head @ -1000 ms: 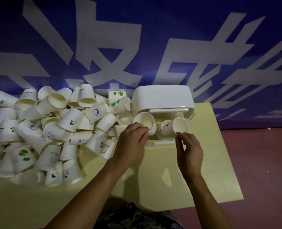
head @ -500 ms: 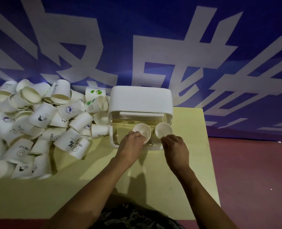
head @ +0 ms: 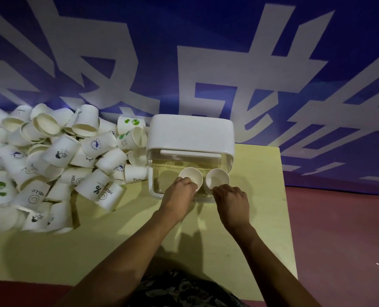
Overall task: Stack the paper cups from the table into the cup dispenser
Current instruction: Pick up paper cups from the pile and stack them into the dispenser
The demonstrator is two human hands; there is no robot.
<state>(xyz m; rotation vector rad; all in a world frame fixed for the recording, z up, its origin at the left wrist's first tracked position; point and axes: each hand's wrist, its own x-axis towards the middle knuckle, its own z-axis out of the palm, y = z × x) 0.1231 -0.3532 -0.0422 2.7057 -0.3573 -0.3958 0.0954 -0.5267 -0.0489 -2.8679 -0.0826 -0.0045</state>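
I've brought both cups down into the cup dispenser (head: 189,134): left hand (head: 179,197) grasping the left cup (head: 190,177), right hand (head: 230,201) pinching the right cup (head: 217,179); the pile of cups (head: 51,160) waits.

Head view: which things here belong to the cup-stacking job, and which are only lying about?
Belong to the job:
- cup dispenser, white lid, clear body
- left cup, held by the left hand
- right cup, held by the right hand
- pile of paper cups on the table

Only lying about:
- blue banner with white characters
- red floor
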